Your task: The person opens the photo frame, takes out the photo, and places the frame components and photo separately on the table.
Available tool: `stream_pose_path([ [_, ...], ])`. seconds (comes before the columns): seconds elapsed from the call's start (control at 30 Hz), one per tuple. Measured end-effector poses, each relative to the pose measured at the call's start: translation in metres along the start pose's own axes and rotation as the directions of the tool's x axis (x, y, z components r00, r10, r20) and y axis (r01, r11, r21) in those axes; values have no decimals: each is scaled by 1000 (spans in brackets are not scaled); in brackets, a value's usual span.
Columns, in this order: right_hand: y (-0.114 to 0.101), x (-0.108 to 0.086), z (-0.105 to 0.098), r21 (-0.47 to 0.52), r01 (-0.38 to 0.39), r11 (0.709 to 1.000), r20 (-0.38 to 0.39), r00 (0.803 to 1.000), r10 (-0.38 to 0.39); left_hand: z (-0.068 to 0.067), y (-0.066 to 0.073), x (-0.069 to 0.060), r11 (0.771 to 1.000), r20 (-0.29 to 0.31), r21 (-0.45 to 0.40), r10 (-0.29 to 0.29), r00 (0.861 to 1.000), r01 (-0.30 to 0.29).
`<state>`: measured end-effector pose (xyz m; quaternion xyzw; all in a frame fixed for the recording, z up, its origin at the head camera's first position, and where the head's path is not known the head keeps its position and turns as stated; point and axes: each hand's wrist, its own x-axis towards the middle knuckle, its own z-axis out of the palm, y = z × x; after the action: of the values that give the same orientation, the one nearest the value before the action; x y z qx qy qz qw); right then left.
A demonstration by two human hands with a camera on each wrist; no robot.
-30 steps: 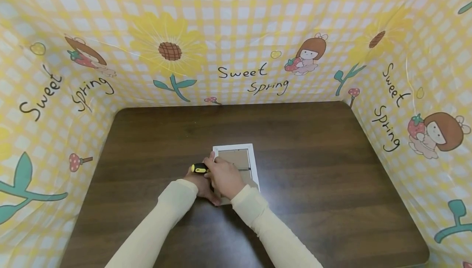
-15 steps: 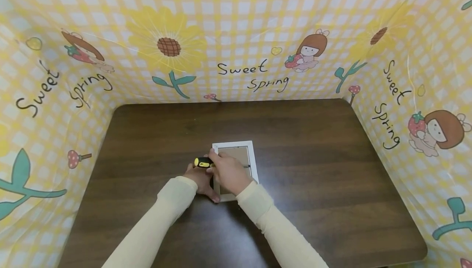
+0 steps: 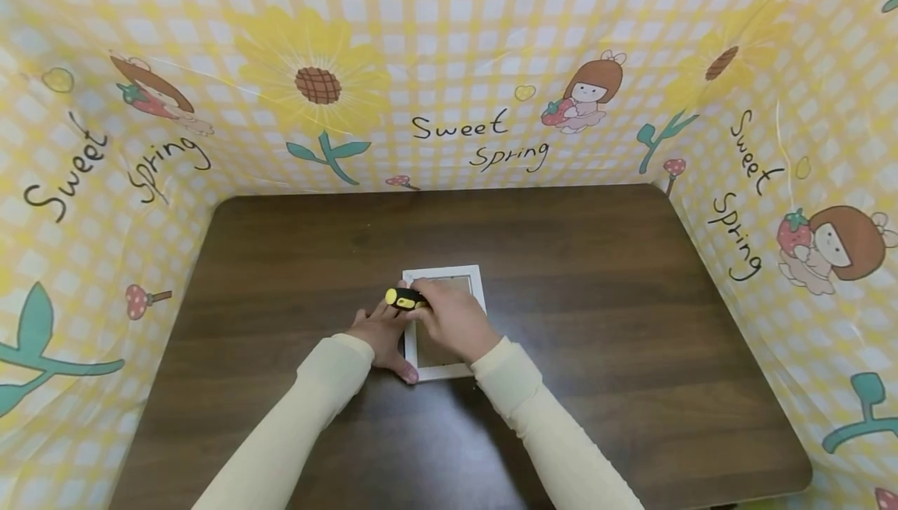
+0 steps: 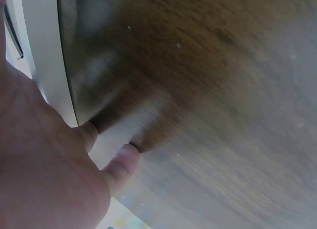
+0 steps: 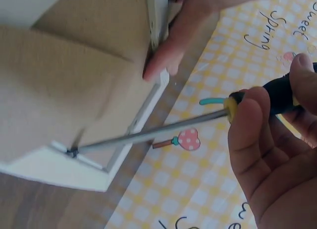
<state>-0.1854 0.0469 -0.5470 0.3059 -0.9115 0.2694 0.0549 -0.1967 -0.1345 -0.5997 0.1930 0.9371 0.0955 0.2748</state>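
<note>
A picture frame with a white rim lies back up on the table, its brown backing board showing. My right hand grips a screwdriver by its black and yellow handle, above the frame. In the right wrist view, the metal shaft slants down and its tip meets a small dark metal tab at the rim's inner edge. My left hand rests at the frame's left side, fingers spread and thumb at the near left corner. Two of its fingertips touch the tabletop.
The dark brown wooden table extends around the frame on all sides. A yellow checked cloth printed with flowers and figures hangs behind the table and along both sides.
My right hand has shifted right and slightly away from me, bringing the screwdriver handle over the frame's left rim. The shaft is now hidden in the head view. My left hand stays nearly still.
</note>
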Motion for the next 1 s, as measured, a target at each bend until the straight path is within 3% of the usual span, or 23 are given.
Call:
stream_pose_path([
  [0.3,13,5,-28,57,8,998,82,997,-13,-6,2,-1,1000,18,-27,5,1000,-5],
  [0.6,26,9,-54,139,-27,990,144,990,7,-2,1,3,999,16,-35,6,1000,-6],
  [1.0,33,7,-62,168,-85,982,186,981,53,-7,7,-6,999,33,-35,-3,999,4],
])
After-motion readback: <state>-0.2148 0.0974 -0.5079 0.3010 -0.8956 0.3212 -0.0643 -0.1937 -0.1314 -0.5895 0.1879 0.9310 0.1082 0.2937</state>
